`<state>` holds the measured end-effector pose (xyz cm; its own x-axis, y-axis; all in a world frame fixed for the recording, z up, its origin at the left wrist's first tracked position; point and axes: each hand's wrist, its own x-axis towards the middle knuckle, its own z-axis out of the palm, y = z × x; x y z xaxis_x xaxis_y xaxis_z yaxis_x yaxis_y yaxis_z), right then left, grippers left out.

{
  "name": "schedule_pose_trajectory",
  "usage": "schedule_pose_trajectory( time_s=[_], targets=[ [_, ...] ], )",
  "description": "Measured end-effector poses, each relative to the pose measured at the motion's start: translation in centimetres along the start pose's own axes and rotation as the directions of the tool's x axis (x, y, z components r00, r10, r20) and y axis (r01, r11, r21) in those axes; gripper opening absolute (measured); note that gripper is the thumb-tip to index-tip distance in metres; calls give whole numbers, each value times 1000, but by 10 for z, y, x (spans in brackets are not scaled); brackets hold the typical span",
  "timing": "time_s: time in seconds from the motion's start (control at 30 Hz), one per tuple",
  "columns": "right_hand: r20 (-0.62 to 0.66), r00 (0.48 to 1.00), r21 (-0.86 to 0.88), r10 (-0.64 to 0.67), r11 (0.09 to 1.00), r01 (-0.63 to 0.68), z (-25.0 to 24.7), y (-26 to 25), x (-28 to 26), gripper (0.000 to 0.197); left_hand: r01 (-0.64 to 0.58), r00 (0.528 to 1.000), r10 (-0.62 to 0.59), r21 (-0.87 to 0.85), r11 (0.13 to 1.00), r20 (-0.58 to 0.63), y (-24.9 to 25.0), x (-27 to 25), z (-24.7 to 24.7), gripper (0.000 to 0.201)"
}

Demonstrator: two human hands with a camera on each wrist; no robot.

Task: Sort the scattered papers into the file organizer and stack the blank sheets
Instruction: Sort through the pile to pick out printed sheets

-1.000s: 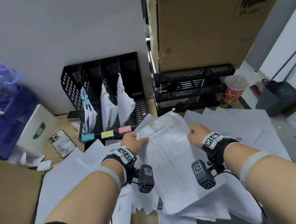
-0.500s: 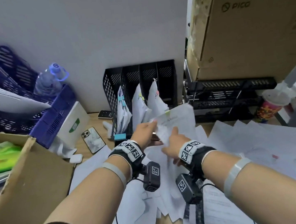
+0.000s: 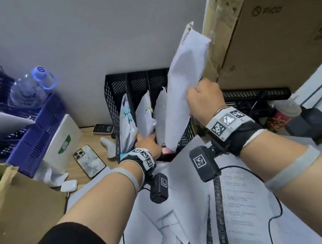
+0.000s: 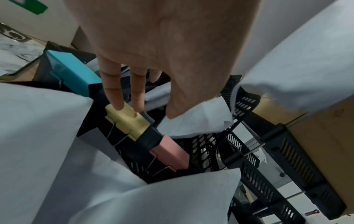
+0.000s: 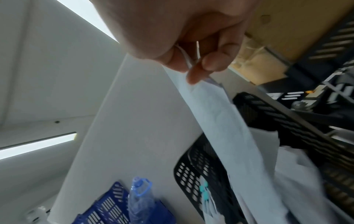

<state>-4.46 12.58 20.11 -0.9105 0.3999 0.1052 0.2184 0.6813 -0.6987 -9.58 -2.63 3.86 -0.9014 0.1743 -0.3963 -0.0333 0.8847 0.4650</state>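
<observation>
The right hand [image 3: 204, 97] pinches a sheet [image 3: 184, 90] upright, its lower end in the organizer's [image 3: 115, 91] rightmost slot on the desk [image 3: 88, 137], while the left hand [image 3: 148, 143], fingers straight, reaches among the filed papers [image 3: 145, 115].

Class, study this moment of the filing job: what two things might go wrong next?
1. The sheet, pinched by the right hand, bends tall over the file organizer; it may crumple.
2. The left hand, fingers on the yellow clip, could knock it off.
</observation>
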Motion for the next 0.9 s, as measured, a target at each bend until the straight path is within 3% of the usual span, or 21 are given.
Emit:
schedule_pose_trajectory(
  time_s=[0.13,0.27,0.33,0.4,0.53,0.6,0.7,0.77,0.83,0.9],
  targets=[
    [46,987,33,-156,987,154,16,-24,6,33,53,997,-61,-131,990,-56,-15,4,-17,84],
    [280,948,10,-152,988,156,50,-30,11,24,-11,994,-9,-180,984,-110,-28,7,-31,80],
    [283,946,14,-157,987,159,66,-33,15,23,-48,991,23,-187,981,-133,-33,9,-34,79],
    [245,959,54,-140,990,131,80,-34,20,23,-101,985,65,-223,970,-162,-36,12,-36,77],
    [318,948,80,-30,997,4,114,-26,27,9,-180,967,121,-262,948,-224,-40,14,-38,71],
    [360,932,82,26,995,-59,129,-17,27,20,-209,959,142,-270,940,-245,-42,15,-39,68],
    [482,870,35,105,990,-139,148,2,20,10,-230,962,185,-231,945,-202,-48,15,-36,71],
    [566,810,19,154,980,-200,158,19,15,19,-233,964,188,-251,939,-190,-54,17,-32,69],
    [635,753,9,171,973,-229,159,30,9,23,-250,941,166,-274,929,-296,-57,14,-26,59],
    [641,738,-5,211,963,-271,151,45,2,22,-266,892,142,-246,932,-429,-51,9,-19,34]
  ],
)
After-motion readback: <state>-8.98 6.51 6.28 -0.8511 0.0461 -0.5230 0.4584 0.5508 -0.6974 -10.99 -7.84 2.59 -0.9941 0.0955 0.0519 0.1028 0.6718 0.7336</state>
